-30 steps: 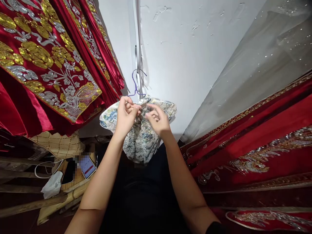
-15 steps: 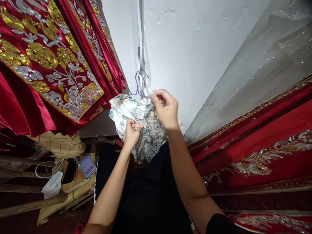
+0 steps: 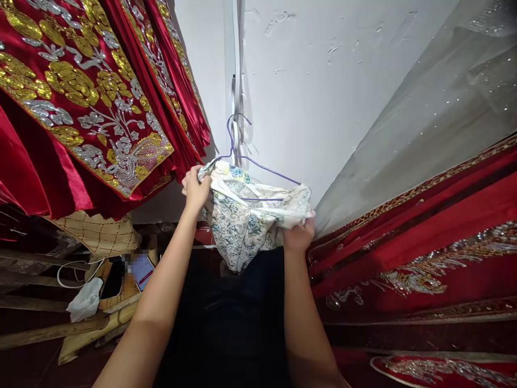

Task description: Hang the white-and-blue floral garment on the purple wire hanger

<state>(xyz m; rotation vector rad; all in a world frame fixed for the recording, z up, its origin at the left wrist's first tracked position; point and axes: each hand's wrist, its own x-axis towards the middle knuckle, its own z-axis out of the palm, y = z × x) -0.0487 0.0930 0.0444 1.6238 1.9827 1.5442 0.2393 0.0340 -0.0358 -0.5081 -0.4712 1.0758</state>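
A purple wire hanger (image 3: 269, 170) hangs in front of a white pole at the wall. On it sits a white garment with blue and yellow flowers (image 3: 238, 221), its neckline spread and the hanger's lower bar showing through it. My left hand (image 3: 196, 188) is closed round the garment's left shoulder. At the right side, my right hand (image 3: 299, 233) grips the garment's edge below the hanger's right end; its fingers are partly hidden by cloth.
Red garments with gold and silver embroidery (image 3: 117, 124) hang at the left. Red beaded cloth (image 3: 464, 258) and sheer glittery fabric (image 3: 424, 118) line the right side. A phone (image 3: 142, 269), a white cable and a crumpled white bag (image 3: 85, 299) lie at lower left.
My hands have moved apart, the left to the left shoulder and the right outward and down. The garment is spread wider, and the hanger's right arm is now exposed.
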